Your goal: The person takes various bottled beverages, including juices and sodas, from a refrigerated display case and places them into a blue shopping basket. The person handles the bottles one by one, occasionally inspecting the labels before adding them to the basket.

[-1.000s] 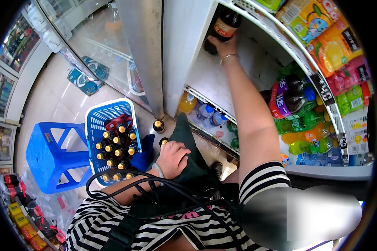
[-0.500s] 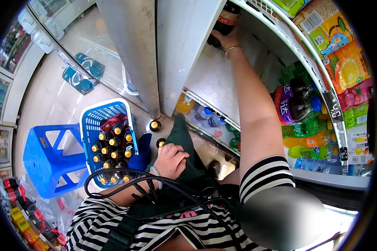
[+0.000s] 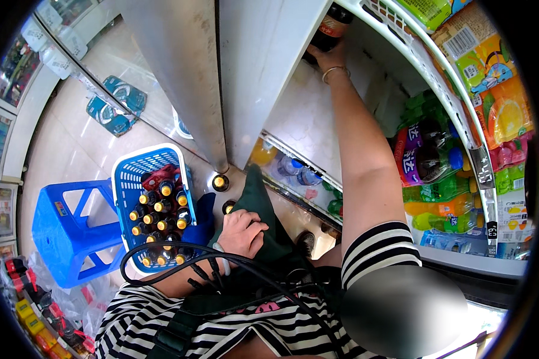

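At the far end of a white cooler shelf [image 3: 299, 116], my right hand [image 3: 332, 56] is closed round a dark bottle [image 3: 333, 27] with a red-brown label. The bottle's top lies beyond the picture's edge. My right arm reaches deep into the cooler. My left hand [image 3: 244, 232] rests on my knee over dark green cloth [image 3: 259, 200], fingers loosely bent and holding nothing. Left of it stands a blue and white basket [image 3: 121, 179] with several dark, yellow-capped bottles [image 3: 161, 206]. Two similar capped bottles stand on the floor by my knee, one at the cooler's corner [image 3: 220, 182].
A blue plastic stool [image 3: 60, 227] stands left of the basket. Drink bottles [image 3: 425, 155] fill the cooler's right side, behind a curved white rack [image 3: 461, 90] with packaged drinks. Lower bottles [image 3: 290, 167] sit under the shelf. A black cable [image 3: 179, 244] crosses my left forearm. A metal-edged door [image 3: 200, 78] rises ahead.
My right hand and the bottle have shifted slightly to the right in the picture. The view has moved a little; my left hand stays on the knee.
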